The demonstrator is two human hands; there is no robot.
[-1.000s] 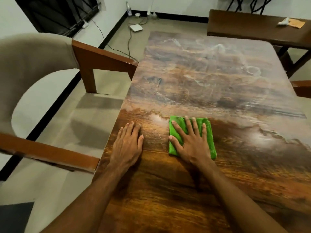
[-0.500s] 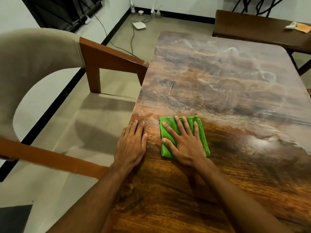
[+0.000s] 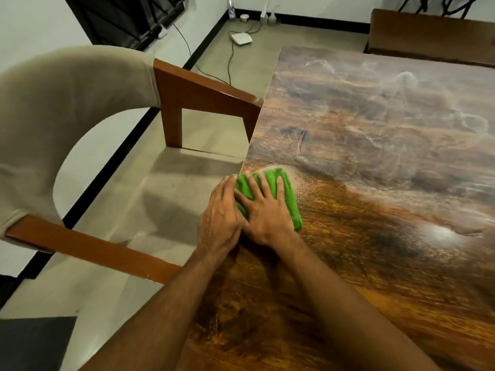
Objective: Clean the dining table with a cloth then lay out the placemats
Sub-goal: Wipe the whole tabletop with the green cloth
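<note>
A folded green cloth (image 3: 288,198) lies flat on the brown wooden dining table (image 3: 375,162), right at its left edge. My right hand (image 3: 265,210) presses down on the cloth with fingers spread. My left hand (image 3: 222,218) rests flat at the table's left edge, touching the right hand and the cloth's left side. The far part of the tabletop shows pale dusty smears; the near part looks darker and glossy. No placemats are in view.
A chair (image 3: 203,95) with wooden arms and a beige padded back stands against the table's left side. A wooden bench (image 3: 428,36) sits beyond the far end. Cables and a white box (image 3: 241,38) lie on the floor by the wall.
My right hand has slid the cloth leftward to the table's left edge, until it met my left hand. The view has swung left.
</note>
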